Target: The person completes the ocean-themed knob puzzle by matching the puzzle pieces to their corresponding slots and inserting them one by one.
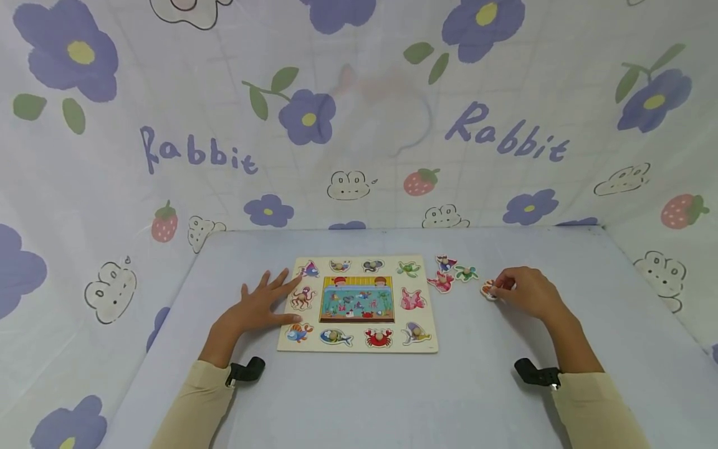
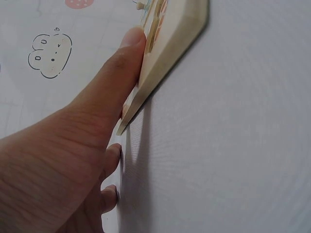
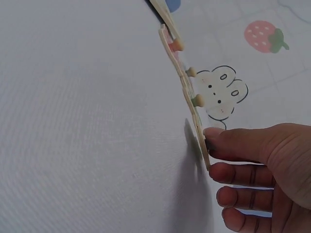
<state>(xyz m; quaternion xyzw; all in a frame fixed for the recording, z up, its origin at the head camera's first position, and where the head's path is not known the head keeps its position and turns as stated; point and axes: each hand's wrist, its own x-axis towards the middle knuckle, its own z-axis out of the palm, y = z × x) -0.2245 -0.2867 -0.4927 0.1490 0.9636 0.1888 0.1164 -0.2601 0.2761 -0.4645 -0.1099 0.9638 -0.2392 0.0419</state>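
A wooden knob puzzle board (image 1: 359,258) with sea animals round a fish-tank picture lies flat on the table. My left hand (image 1: 255,307) rests at its left edge, fingers spread; in the left wrist view the thumb (image 2: 109,80) touches the board's edge. Off to the right, my right hand (image 1: 530,292) pinches the knob of an orange and white puzzle piece (image 1: 488,289), whose animal is partly hidden by the fingers. That piece (image 3: 202,153) appears edge-on in the right wrist view, the thumb at its dark knob.
Between board and right hand lie a pink fish piece (image 1: 442,283), a green turtle piece (image 1: 467,273) and a blue-purple fish piece (image 1: 445,262). Knobs show on several animals in the board, such as the red crab (image 1: 378,338). A printed curtain (image 1: 381,181) hangs behind the table.
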